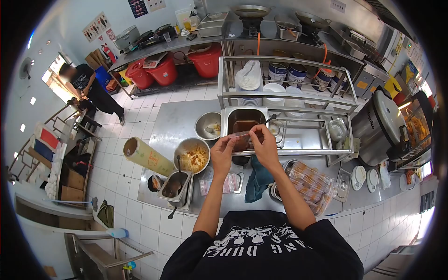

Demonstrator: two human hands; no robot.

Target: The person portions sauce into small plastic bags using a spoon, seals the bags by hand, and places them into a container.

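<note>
My left hand (223,153) and my right hand (264,145) pinch a small clear plastic bag (241,134) between them, fingertips closed on its two ends. The hands are above the near part of a steel container of dark brown sauce (243,119). A dark-handled utensil (271,118) lies at the right side of this container. Below my left forearm, a stack of small clear bags with red edges (225,184) lies on the steel table. A dark teal cloth (259,179) rests on the table below my right hand.
At left are a bowl of orange-brown food (193,156), a smaller metal bowl (208,126), a tall green-yellow roll (148,156) and a sauce container (175,185). Packed bags (310,184) lie at right. A metal rack (284,95) stands behind. Another person (88,84) stands far left.
</note>
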